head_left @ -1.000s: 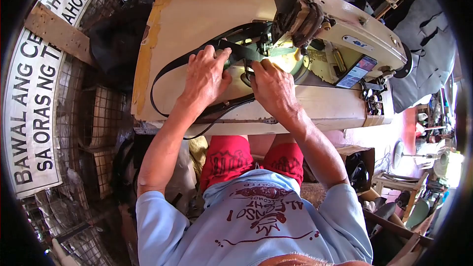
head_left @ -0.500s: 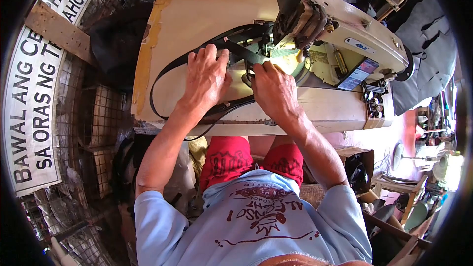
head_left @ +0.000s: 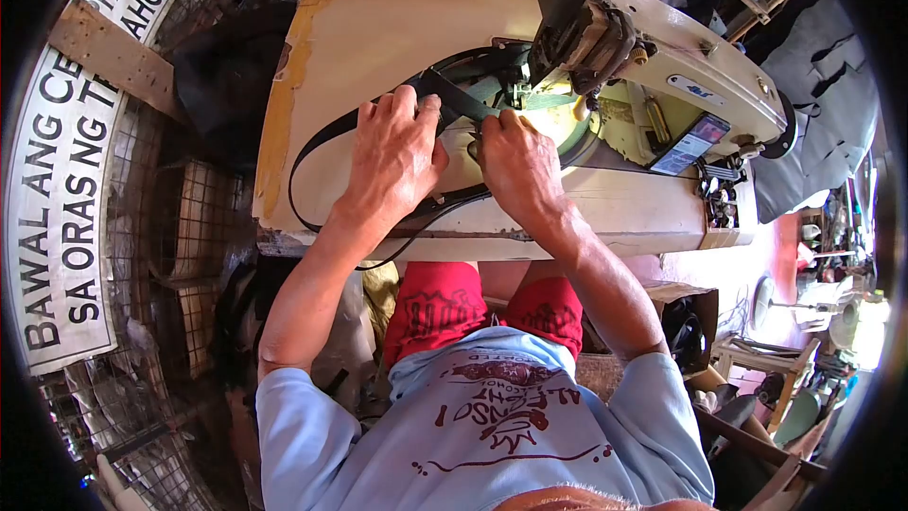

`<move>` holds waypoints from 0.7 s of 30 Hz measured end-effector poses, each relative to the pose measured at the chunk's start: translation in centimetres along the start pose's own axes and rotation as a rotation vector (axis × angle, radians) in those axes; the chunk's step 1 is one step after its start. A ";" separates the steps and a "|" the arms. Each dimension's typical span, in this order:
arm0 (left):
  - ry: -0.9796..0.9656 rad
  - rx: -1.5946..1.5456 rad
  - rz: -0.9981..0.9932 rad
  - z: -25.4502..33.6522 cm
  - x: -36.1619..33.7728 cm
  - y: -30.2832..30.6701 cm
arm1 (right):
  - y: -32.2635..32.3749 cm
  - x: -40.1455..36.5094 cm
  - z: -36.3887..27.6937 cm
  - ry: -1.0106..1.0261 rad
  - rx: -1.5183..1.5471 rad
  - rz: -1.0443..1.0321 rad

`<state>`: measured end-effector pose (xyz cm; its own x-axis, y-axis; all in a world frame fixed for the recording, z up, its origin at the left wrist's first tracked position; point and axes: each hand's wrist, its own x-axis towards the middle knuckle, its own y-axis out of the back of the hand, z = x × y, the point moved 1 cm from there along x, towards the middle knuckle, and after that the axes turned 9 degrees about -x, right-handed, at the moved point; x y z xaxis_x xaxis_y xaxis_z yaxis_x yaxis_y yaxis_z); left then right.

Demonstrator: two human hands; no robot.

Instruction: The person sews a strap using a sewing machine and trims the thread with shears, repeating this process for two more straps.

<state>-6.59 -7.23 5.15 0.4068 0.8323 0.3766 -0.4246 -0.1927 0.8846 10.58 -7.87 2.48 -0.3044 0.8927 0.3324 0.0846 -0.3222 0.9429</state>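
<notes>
Black straps (head_left: 461, 99) lie in loops on the pale table of a sewing machine (head_left: 700, 61), left of its lit needle area. My left hand (head_left: 395, 147) is closed on the black strap, its fingers curled and thumb pressed in. Just to the right, my right hand (head_left: 518, 159) pinches the strap close below the needle area. The fingertips of both hands are partly hidden. One long loop of strap curves round the left side of my left hand, and a thin black cord hangs near the table's front edge.
A phone (head_left: 690, 144) leans under the machine arm, beside a tray of small metal parts (head_left: 721, 194). The table (head_left: 378, 14) has a taped, worn left edge. A lettered sign (head_left: 71, 218) and wire mesh stand at left. A fan (head_left: 762, 300) is at right.
Both hands have shifted slightly left with the strap. The strap between them has changed its angle a little, and the loop at the left has moved slightly.
</notes>
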 end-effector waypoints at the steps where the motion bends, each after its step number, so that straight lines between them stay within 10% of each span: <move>1: -0.002 -0.001 -0.003 0.1 0.0 0.0 | -0.1 0.2 0.0 0.008 0.009 -0.010; 13: 0.019 0.032 -0.064 -4.1 0.4 3.9 | 5.0 -9.8 6.8 -0.325 0.334 0.117; 21: -0.033 0.294 -0.303 -9.1 0.8 5.7 | -0.1 -15.3 15.1 -0.461 -0.130 0.210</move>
<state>-16.11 -2.95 7.98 0.5051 0.8582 0.0918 -0.0349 -0.0859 0.9957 29.56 -16.76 -2.39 0.1583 0.8410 0.5174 -0.0287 -0.5198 0.8538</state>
